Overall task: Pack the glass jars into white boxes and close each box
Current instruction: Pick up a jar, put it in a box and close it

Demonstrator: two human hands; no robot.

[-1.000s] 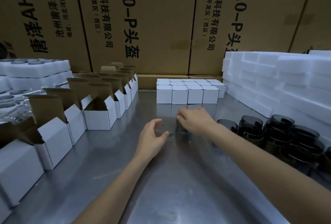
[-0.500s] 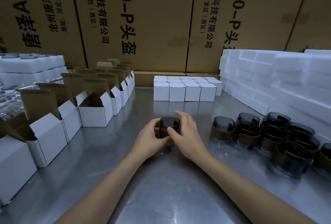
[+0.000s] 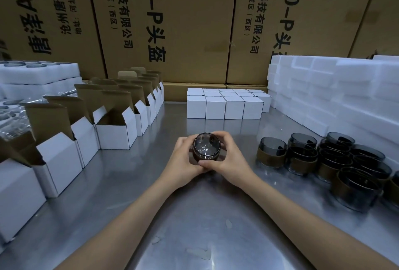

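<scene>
since a moment ago i've tipped the jar (image 3: 206, 148) up, mouth now tilted toward me, its short axis leaning back from the table (image 3: 194, 226). both my left hand (image 3: 183, 161) and right hand (image 3: 228, 161) curl around it, thumbs meeting beneath. it looks lifted clear, though i can't be sure. open boxes (image 3: 116, 133) wait to my left, so boxing comes next.

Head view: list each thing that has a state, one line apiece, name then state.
held jar: lifted off the table, tilted, its mouth toward the camera.
left hand: grips the held jar.
right hand: grips the held jar.
open boxes: upright, lids raised.
closed boxes: shut, packed together in rows.
loose jars: upright, clustered, unboxed.
</scene>
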